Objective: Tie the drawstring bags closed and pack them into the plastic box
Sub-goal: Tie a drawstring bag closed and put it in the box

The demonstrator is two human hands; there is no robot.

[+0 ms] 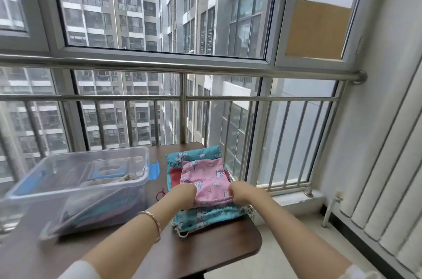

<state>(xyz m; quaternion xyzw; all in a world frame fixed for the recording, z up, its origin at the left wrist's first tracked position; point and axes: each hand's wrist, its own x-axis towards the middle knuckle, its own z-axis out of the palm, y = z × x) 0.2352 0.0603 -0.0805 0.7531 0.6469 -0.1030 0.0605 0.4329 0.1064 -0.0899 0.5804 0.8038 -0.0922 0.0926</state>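
Note:
A pink drawstring bag [205, 175] with a cartoon print lies on top of a stack of teal bags [205, 214] on the right of the brown table [205, 253]. My left hand [185, 191] grips the pink bag's near left corner. My right hand [239, 191] pinches its near right corner at the gathered drawstring edge. A clear plastic box [75, 185] with blue latches stands to the left. Some bags lie inside it, blurred.
A red cord [159, 194] lies between the box and the stack. A steel railing [182, 95] and windows stand just behind the table. A white radiator [388, 187] fills the right wall. The floor [285, 262] shows past the table's right edge.

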